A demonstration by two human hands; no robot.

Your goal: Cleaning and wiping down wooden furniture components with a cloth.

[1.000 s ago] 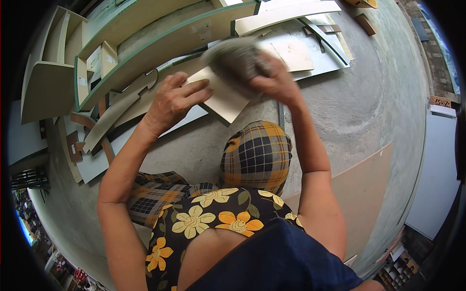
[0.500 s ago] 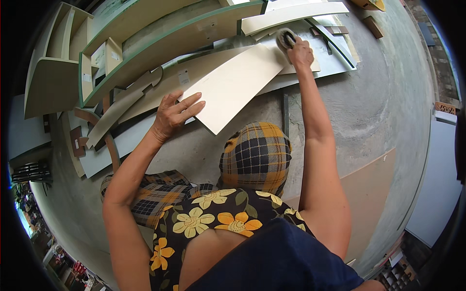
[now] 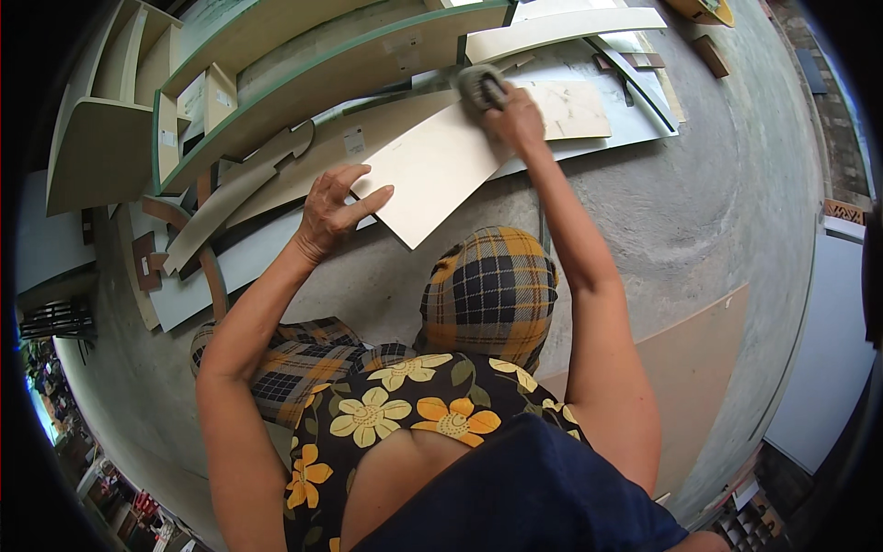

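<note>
Left hand (image 3: pixel 333 210): half-open on the cream board (image 3: pixel 428 175), near end.
Right hand (image 3: pixel 517 121): clasps a grey brush (image 3: pixel 478 92), board's far end.
Stroke: keep your pressure even.

Woodworking shop, apparently: bare concrete floor (image 3: pixel 658 207), loose cut boards (image 3: pixel 575 110), green-edged shelf frame (image 3: pixel 331 87).

The one view comes from the left of two cameras worn side by side on the person's head, looking down through a wide fisheye lens. The floral shirt (image 3: pixel 371 419) sits close below it; the left hand (image 3: pixel 333 210) and right hand (image 3: pixel 518 121) are farther out, the wooden frame (image 3: pixel 322 94) beyond. The floor (image 3: pixel 685 207) bends toward the black rim.
</note>
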